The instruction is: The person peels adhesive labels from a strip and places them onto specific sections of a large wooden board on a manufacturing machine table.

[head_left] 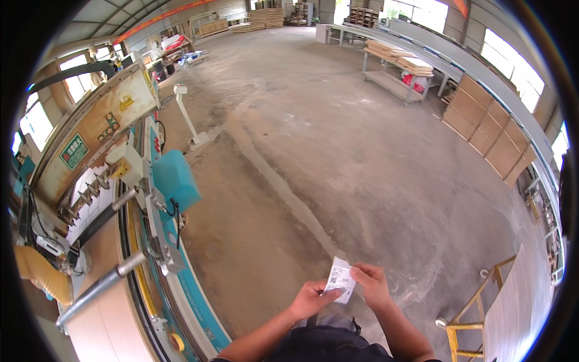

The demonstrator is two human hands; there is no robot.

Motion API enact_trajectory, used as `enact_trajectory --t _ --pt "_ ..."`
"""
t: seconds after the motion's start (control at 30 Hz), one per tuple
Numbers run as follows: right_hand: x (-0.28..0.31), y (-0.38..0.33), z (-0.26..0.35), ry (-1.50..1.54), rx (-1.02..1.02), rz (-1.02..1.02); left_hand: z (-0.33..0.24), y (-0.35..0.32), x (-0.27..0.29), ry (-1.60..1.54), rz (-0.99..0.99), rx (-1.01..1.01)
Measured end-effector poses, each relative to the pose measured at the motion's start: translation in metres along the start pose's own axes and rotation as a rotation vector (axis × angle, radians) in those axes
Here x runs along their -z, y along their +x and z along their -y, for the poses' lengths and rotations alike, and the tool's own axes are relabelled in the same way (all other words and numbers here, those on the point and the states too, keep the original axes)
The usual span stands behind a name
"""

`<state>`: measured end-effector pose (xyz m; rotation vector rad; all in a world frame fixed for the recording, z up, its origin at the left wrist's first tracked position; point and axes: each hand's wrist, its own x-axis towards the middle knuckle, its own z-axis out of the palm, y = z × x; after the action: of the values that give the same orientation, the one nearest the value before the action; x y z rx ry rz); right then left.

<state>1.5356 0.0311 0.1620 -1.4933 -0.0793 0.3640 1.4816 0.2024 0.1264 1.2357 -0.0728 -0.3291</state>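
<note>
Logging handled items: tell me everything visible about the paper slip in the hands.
The paper slip is small, white and rectangular, apparently thin paper or a label, with dark print and a square code patch on its face; the print is too small to make out. It is held in the air above the dusty concrete floor, tilted, its upper end free. The left hand grips its lower edge, and the right hand pinches its right side with the fingertips.
</note>
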Motion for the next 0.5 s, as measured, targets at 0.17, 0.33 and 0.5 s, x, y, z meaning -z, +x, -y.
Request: enact_trajectory --t 0.17,0.33,0.5 --pt "-0.019 0.115 -0.003 0.086 0.131 -0.138 -0.051 0.075 0.089 -0.013 -0.127 0.042" --pt "-0.064 0.241 0.015 -0.410 0.532 0.063 -0.082 0.149 0.196 0.054 -0.267 0.157" --pt "-0.148 0.402 0.060 -0.638 0.832 0.323 -0.130 0.222 0.302 0.077 -0.428 0.179"
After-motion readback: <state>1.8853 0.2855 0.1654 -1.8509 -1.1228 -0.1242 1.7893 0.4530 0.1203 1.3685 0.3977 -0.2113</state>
